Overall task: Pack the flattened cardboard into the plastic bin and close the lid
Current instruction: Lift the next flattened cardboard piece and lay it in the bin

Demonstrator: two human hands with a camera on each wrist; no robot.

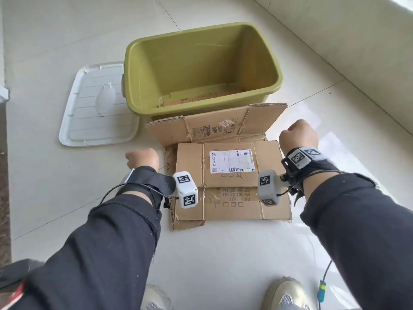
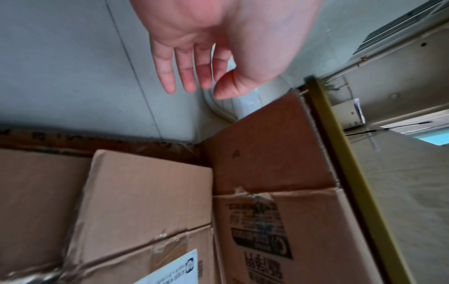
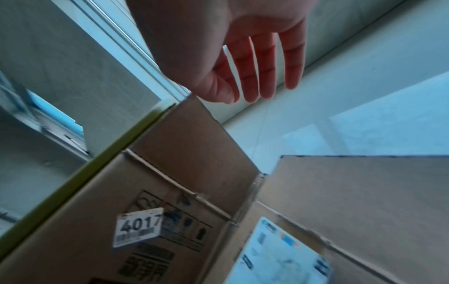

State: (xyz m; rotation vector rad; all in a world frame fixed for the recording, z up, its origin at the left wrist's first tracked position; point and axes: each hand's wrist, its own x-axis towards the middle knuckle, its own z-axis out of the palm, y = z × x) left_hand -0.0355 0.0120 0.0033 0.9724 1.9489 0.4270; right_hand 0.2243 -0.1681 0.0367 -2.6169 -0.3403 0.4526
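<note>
Stack [image 1: 232, 182] of flattened cardboard lies on the floor [image 1: 67, 41] in front of the shoes [image 1: 286, 294], nearest piece on top with a white label [image 1: 232, 161] face up. A larger piece [image 1: 212, 126] with raised flaps sits behind it, against the bin's near wall.

Left hand [image 1: 143, 158] hovers off the stack's left edge; wrist view shows the fingers [image 2: 184, 73] loosely extended, holding nothing. Right hand [image 1: 298, 135] hovers off the right edge, fingers [image 3: 267, 76] likewise relaxed and empty.

Risks, as judged:
- Stack is several loose sheets. Lifting by two edges could let lower pieces slide out or fan.
- Top sheets look close to the bin's inner width; a flat drop may jam on the rim. Tilting in would help.
- Raised flaps of the larger piece may spring up and foul the lid.

Bin [image 1: 136, 70], green, open, beyond the stack. Inside: at least one cardboard piece [image 1: 194, 99] flat on the bottom; rest of the floor hidden by the near wall. Lid [image 1: 89, 121], white, lies flat on the floor to the bin's left, touching or just beside it.
</note>
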